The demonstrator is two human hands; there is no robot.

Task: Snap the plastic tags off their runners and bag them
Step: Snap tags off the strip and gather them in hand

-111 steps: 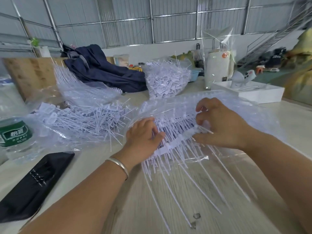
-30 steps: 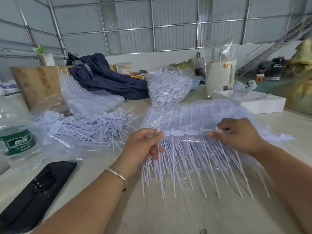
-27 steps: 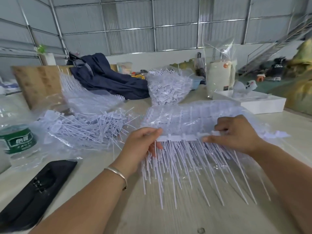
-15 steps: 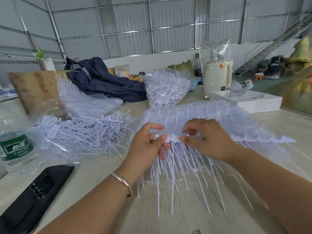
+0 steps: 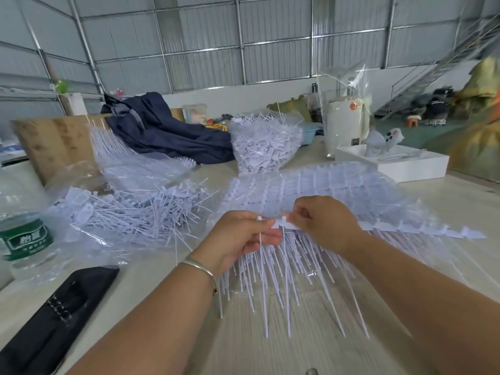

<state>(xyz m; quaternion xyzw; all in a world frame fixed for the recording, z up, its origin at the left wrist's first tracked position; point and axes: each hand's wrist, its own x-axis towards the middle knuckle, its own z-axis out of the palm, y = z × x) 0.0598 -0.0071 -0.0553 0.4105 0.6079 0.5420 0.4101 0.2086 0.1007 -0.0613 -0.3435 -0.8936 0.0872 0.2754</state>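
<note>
A white runner strip [image 5: 422, 230] of plastic tags stretches to the right above the table, its long thin tails [image 5: 297, 280] hanging toward me. My left hand [image 5: 240, 239] pinches the tag at the strip's left end between thumb and fingers. My right hand [image 5: 324, 226] pinches the strip right beside it, fingers curled over the top. Under the strip lies a clear bag of more tag runners [image 5: 311, 185]. A heap of loose tags [image 5: 140, 215] lies on clear plastic at the left. A filled clear bag of tags [image 5: 265, 147] stands behind.
A water bottle [image 5: 24, 239] and a black pouch [image 5: 54, 320] sit at the left. A dark blue garment [image 5: 167, 131] lies at the back, by a wooden board [image 5: 54, 142]. A white box [image 5: 392, 163] and a wrapped white appliance [image 5: 346, 125] stand at the right.
My hands gathered a runner strip from the bag and raised it level. My right hand slid left along it, meeting my left hand at the strip's left end.
</note>
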